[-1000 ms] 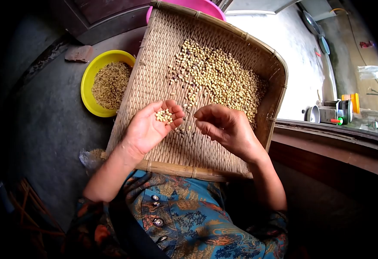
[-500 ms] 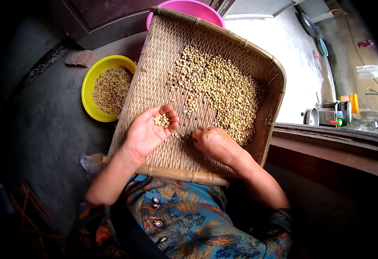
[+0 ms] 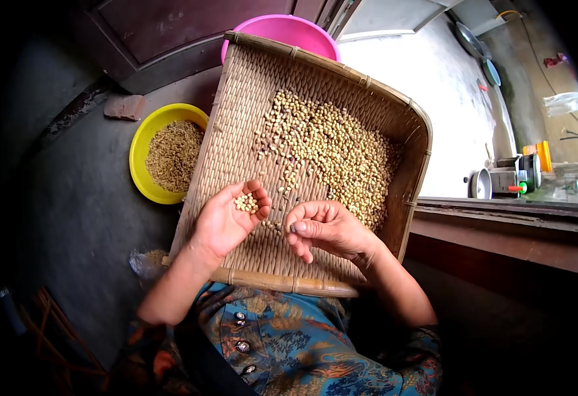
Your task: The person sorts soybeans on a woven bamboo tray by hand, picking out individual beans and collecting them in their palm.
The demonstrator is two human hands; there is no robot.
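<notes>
My left hand (image 3: 226, 221) is palm up over the woven tray (image 3: 236, 105), its fingers curled around a small heap of pale beans (image 3: 247, 202). Just right of it, my right hand (image 3: 325, 231) is over the tray with thumb and forefinger pinched together; a small dark thing seems to show at the tips, too small to name. A spread of pale beans mixed with some dark ones (image 3: 342, 152) covers the tray's middle and right side. A few loose beans lie between my hands.
Left of the tray a yellow bowl (image 3: 142, 135) holds small brownish pieces. A pink basin (image 3: 302, 33) is behind the tray. A brick (image 3: 124, 107) and a plastic bag (image 3: 147, 264) lie on the floor. A wooden ledge (image 3: 500, 247) runs along the right.
My right hand has lowered to the tray, then turned with its pinched fingertips showing. My left hand still cups the beans. The tray and bowls appear lower in view.
</notes>
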